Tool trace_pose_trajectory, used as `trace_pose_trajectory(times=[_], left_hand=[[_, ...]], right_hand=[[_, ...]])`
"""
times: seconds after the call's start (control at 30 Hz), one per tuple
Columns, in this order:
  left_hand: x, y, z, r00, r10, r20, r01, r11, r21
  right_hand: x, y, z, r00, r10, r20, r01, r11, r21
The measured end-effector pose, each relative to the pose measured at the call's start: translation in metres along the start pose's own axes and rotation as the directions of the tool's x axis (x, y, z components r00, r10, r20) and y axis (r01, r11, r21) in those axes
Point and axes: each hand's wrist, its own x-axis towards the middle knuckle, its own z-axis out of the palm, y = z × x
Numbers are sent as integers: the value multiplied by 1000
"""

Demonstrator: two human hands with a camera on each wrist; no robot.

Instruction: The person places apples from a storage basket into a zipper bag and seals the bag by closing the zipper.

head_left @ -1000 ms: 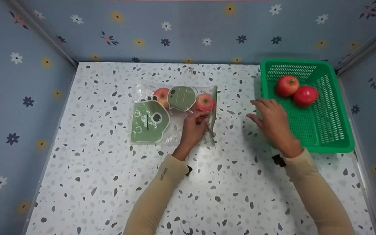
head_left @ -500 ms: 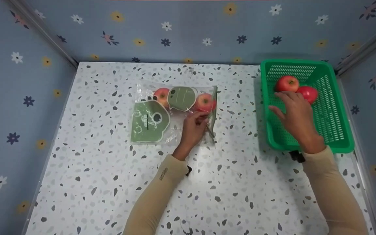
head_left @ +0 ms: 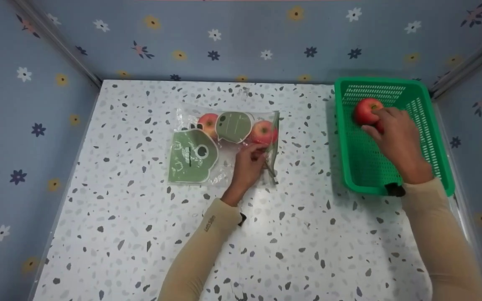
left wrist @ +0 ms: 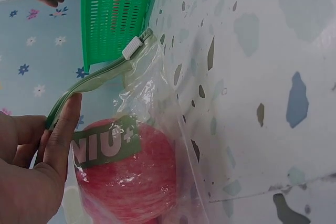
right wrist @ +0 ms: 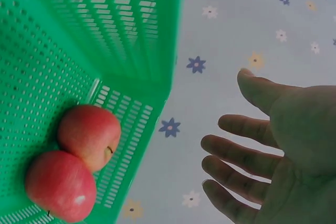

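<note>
A clear zip bag [head_left: 224,163] with green cartoon prints lies flat on the table, with two red apples [head_left: 208,124] visible inside. My left hand [head_left: 247,167] pinches the bag near its green zip edge [left wrist: 94,77], which carries a white slider [left wrist: 132,48]. One bagged apple [left wrist: 131,177] sits just beside those fingers. In the head view, my right hand [head_left: 400,136] is over the green basket [head_left: 352,175], its fingers spread above two loose apples [head_left: 366,110]. It partly hides one of them. The right wrist view has the hand [right wrist: 262,156] with fingers extended, holding nothing.
The basket's raised rim [head_left: 446,163] stands at the right end of the speckled white table [head_left: 291,234]. Flower-patterned blue panels [head_left: 241,37] enclose the back and both sides.
My right hand has moved right, from beside the basket to over the apples in it. The left hand and the bag have stayed put.
</note>
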Motion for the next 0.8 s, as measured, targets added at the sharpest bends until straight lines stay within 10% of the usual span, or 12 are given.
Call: trace_pose_trajectory(times=[0.8], left_hand=[[-1,-1,-1,1000,21,0,-21,1000,2]], right_hand=[[35,51,18,969,147,198,-138,989,-59]])
